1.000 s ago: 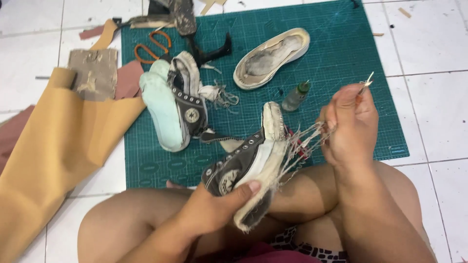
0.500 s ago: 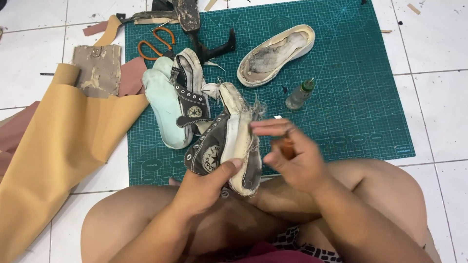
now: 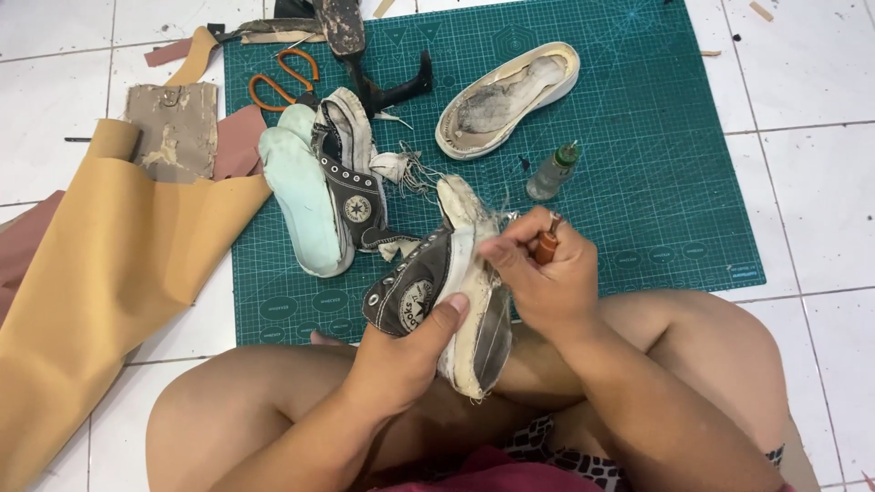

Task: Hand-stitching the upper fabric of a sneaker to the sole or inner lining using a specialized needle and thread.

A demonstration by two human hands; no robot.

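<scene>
Sneaker (image 3: pixel 437 292) in left hand (image 3: pixel 401 355) grip; right hand (image 3: pixel 542 273) pinching awl (image 3: pixel 545 244) at sole edge.

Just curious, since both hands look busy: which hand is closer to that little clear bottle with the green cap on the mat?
Right. The right hand works at the sneaker just below the small bottle, apart from it. The left hand grips the sneaker lower down, farther away.

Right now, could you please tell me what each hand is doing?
Left hand: closed around the dark high-top sneaker.
Right hand: closed on an orange-handled tool, pressed at the sneaker's sole edge.
</scene>
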